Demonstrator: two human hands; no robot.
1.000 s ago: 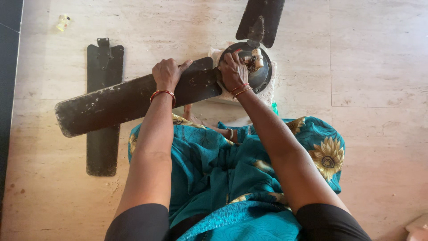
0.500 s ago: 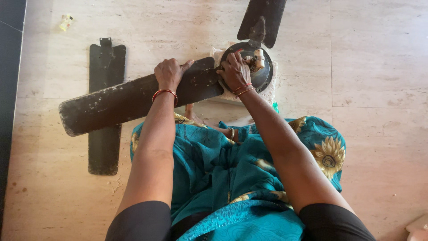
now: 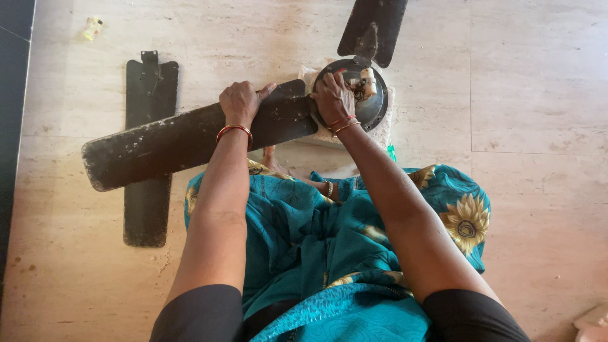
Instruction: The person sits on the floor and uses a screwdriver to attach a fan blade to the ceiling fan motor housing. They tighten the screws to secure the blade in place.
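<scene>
left hand [image 3: 239, 101] clamps the fan blade [image 3: 190, 136] pointing lower-left from the hub [image 3: 367, 95], right hand [image 3: 334, 98] gripping there.

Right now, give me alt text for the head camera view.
A seated person's left hand presses on a dusty dark fan blade while the right hand rests on the fan motor hub; a detached blade lies on the tiled floor.
</scene>
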